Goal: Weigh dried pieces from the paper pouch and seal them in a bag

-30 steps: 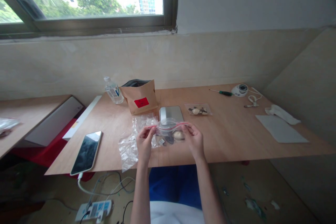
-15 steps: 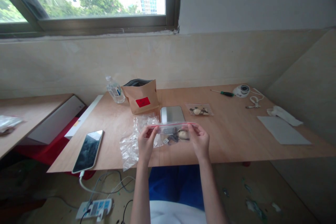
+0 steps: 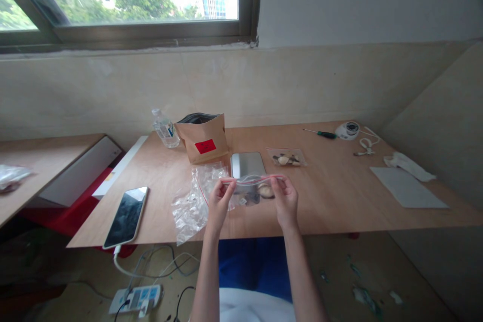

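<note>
A clear zip bag (image 3: pixel 249 195) with a red seal strip hangs between my hands, holding a pale round piece and several dark pieces. My left hand (image 3: pixel 220 201) pinches its top left corner, thumb against fingers. At the top right corner, my right hand (image 3: pixel 286 198) has the same kind of pinch. The strip bows a little between them. Just behind the bag lies a flat silver scale (image 3: pixel 248 163), partly covered by it. Loose clear plastic bags (image 3: pixel 191 206) lie left of my left hand.
Behind stand an open brown paper pouch (image 3: pixel 206 136) and a plastic bottle (image 3: pixel 166 131). A second filled zip bag (image 3: pixel 287 157) lies right of the scale. Farther right are a screwdriver (image 3: pixel 326 135), white camera (image 3: pixel 347 131) and white sheet (image 3: pixel 407 188). A plugged-in phone (image 3: pixel 127 217) lies front left.
My left hand has moved right, closer to my right hand, which has shifted slightly left. The bag's seal strip has gone from nearly straight to bowed.
</note>
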Available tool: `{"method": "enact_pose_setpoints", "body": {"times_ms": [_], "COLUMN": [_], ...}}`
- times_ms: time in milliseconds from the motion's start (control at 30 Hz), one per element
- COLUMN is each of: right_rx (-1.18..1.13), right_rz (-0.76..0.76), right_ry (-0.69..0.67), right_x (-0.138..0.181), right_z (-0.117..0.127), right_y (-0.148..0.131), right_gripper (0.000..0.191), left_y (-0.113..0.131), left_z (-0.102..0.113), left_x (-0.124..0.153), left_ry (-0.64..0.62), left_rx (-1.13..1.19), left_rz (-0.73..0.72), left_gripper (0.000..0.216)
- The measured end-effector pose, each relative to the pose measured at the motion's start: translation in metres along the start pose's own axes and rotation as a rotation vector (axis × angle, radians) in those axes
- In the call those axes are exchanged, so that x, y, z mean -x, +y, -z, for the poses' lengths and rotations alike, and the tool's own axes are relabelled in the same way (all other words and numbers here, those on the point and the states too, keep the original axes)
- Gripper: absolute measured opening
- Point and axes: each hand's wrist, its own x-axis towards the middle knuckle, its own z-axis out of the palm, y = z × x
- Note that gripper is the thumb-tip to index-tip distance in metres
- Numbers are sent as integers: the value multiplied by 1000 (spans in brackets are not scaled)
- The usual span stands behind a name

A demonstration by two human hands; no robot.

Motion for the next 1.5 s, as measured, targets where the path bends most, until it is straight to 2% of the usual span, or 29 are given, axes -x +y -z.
{"method": "enact_pose_setpoints", "body": {"times_ms": [100, 300, 500, 733, 933, 1067, 1167, 1233, 1367, 1500], "right_rx": [-28, 11, 56, 137, 146, 106, 62, 35, -13, 60], "right_rz": [-26, -148, -142, -78, -75, -47, -45, -62, -170, -236], "right_ry": [-3, -200, -147, -143, -114, -100, -125, -142, -196, -273], "right_x": [-1, -1, -2, -2, 0, 0, 0, 0, 1, 4], "right_z": [3, 10, 9, 8, 8, 4, 4, 5, 6, 1], "right_y": [1, 3, 5, 4, 5, 5, 7, 8, 11, 6], "right_gripper": [21, 24, 32, 29, 27, 24, 23, 22, 28, 32], "left_y": [-1, 4, 3, 0, 0, -2, -6, -8, -8, -6], "left_z": [1, -1, 1, 7, 8, 3, 2, 3, 3, 5], "left_x": [1, 2, 1, 1, 3, 2, 2, 2, 4, 3], "left_ry": [3, 71, 127, 64, 93, 87, 31, 15, 81, 111], "left_rx": [-51, -82, -117, -155, -194, -99, -30, -16, -24, -31], "left_rz": [11, -35, -31, -76, -117, -64, -11, 7, 16, -1], "left_gripper": [22, 19, 21, 19, 17, 19, 23, 23, 24, 25]}}
